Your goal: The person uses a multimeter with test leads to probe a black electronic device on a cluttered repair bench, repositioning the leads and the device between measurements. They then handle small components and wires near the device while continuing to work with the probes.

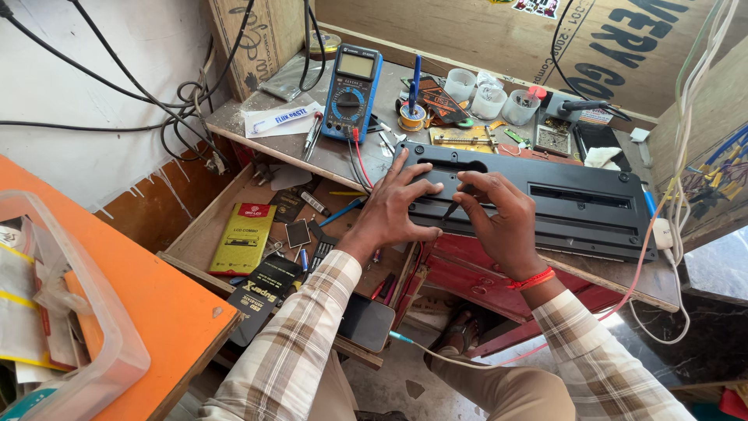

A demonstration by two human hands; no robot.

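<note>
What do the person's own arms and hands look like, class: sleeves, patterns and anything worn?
Both arms wear long checked sleeves in beige, brown and white. The left hand is bare, with no ring or band visible. The right hand has a red-orange thread band around its wrist.
</note>
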